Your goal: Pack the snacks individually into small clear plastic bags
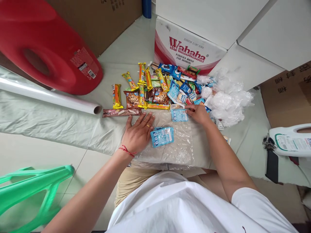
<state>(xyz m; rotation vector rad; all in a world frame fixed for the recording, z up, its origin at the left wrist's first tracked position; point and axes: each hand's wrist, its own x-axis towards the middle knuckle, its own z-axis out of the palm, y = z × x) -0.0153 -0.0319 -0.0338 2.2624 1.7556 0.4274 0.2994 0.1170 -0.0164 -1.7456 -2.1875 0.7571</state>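
My left hand (138,132) lies flat with its fingers stretched out, over the left edge of a clear plastic bag (181,152). On that bag rest light blue packets (162,137), one partly over another. Thumb and fingers of my right hand (199,113) close on the right edge of another light blue packet (179,115), at the bag's far end. Just beyond both hands is a heap of wrapped snacks: yellow wrapped bars (142,72), brown cookie packets (160,96) and blue packets (186,88). A long brown wrapped bar (121,112) lies past my left fingertips.
Crumpled clear plastic bags (229,97) pile up at the right of the snacks. A Wahaha water carton (187,48) stands behind. On the left are a red jug (55,48) and a white roll (48,95); a green stool (36,187) is below. A white bottle (291,140) lies far right.
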